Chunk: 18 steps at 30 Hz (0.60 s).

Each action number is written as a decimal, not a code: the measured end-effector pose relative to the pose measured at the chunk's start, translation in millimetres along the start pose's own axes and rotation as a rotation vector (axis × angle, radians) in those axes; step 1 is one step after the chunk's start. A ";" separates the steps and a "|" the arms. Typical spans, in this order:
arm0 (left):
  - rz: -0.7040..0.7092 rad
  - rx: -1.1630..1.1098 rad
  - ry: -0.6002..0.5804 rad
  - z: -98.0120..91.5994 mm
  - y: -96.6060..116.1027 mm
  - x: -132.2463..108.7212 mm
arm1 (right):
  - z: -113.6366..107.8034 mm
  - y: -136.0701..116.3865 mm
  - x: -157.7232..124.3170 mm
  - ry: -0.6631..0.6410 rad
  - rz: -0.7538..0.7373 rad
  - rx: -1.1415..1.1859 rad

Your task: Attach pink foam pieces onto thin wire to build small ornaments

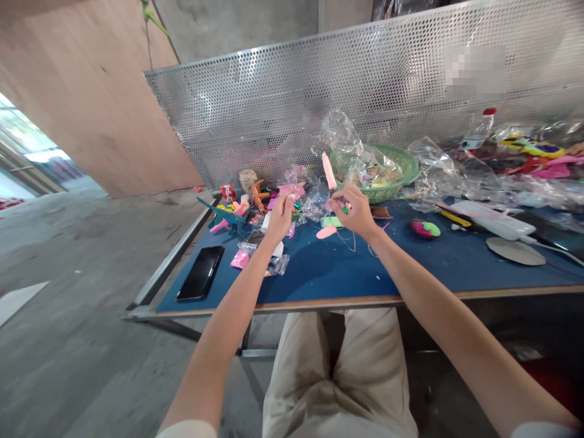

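Over the blue table, my left hand (pixel 280 218) is closed in a pinch, fingertips up against a pink soft-looking piece (pixel 294 190); whether it grips that piece, I cannot tell. To its right, my right hand (pixel 354 208) has thumb and fingers pressed together, with bits of green and pink showing at them. What it holds is too small to name. A pale pink strip (pixel 328 171) stands upright just beyond the right fingertips. Below them are a pale pink oval piece (pixel 326 232) and a light green piece (pixel 332 221). Thin thread-like loops hang near the right hand.
A green basket (pixel 408 170) with clear plastic bags stands behind my right hand. On the left lie a black phone (pixel 201 272) and a teal toy figure (pixel 225 216). A pink-and-green lump (pixel 426 229), a yellow cutter (pixel 455 218) and a bottle (pixel 478 134) are rightward. Perforated metal sheeting (pixel 274 91) borders the back.
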<state>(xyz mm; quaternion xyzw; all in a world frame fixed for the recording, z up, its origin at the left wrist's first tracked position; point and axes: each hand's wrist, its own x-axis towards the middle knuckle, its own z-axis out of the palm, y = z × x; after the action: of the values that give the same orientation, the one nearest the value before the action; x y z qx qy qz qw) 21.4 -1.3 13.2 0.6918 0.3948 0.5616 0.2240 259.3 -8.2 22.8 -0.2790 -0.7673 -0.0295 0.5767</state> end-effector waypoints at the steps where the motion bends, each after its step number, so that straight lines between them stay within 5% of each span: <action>1: 0.033 0.014 -0.005 -0.3 2.5 -0.2 | -0.4 -0.3 0.3 0.011 0.002 0.001; 9: -0.007 -0.160 -0.119 4.3 20.3 -12.0 | -2.9 -4.6 2.2 0.026 0.032 0.019; 14: 0.139 -0.051 -0.084 6.2 27.7 -13.2 | -2.7 -7.6 1.8 0.039 0.031 0.027; 18: 0.041 -0.162 -0.122 6.7 29.0 -14.5 | -2.7 -7.8 1.0 0.041 0.024 0.025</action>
<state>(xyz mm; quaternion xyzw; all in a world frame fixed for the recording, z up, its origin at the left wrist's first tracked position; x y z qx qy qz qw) 35.6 -29.0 24.5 0.7123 0.3194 0.5530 0.2914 257.8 -15.3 26.8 -0.2801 -0.7524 -0.0185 0.5959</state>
